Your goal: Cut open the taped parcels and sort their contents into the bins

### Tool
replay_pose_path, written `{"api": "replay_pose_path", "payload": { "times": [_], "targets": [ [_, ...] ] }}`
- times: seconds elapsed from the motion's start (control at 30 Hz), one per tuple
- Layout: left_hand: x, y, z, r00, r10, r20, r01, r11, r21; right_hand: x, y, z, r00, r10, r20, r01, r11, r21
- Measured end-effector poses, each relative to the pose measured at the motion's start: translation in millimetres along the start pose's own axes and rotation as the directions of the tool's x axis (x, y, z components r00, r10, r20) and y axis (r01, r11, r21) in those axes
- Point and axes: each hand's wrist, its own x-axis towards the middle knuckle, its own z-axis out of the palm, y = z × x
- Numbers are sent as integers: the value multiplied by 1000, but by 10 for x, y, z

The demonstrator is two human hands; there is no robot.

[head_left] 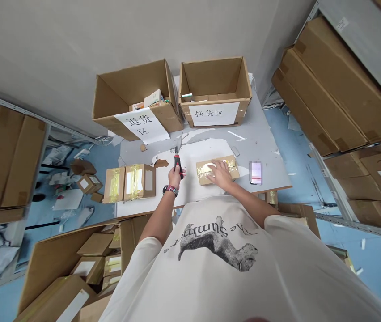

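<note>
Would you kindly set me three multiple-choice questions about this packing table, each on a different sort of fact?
1. What state is the parcel under the right hand in? A) taped shut B) flaps open C) crushed flat
2. Where is the phone relative to the parcel? A) to its right B) to its left C) on top of it
3. How many open cartons stand at the far end of the table? A) one B) two C) four

Answers: 1 A, yellowish tape crosses its closed top. 2 A, it lies apart from the parcel, on the right. 3 B, two stand side by side, each with a paper sign.

退货区 | left paper sign [141, 126] on left carton [128, 96] | 换货区 | right paper sign [213, 114] on right carton [214, 78] | "The Summer" | T-shirt [217, 268] front
</note>
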Motion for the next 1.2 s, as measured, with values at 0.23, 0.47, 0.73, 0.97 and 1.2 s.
{"api": "replay_pose_path", "payload": {
  "times": [0.23,0.47,0.73,0.97,1.2],
  "targets": [
    [-162,-123,-86,993,-3,122,1,1000,16,128,-273,-28,977,51,205,-36,997,-73],
    [-338,-170,-331,986,9,164,-15,999,32,191,-422,-54,962,116,246,-76,983,-166],
    [-598,-317,-530,965,39,260,-56,997,57,241,-409,-109,960,96,261,-46,981,-190],
    [-704,-445,-581,950,-10,311,-24,994,106,295,-383,-46,972,79,224,-36,981,-189],
    [-633,-591,-583,937,-26,347,-15,993,116,292,-305,22,976,69,208,-31,984,-177]
  ]
}}
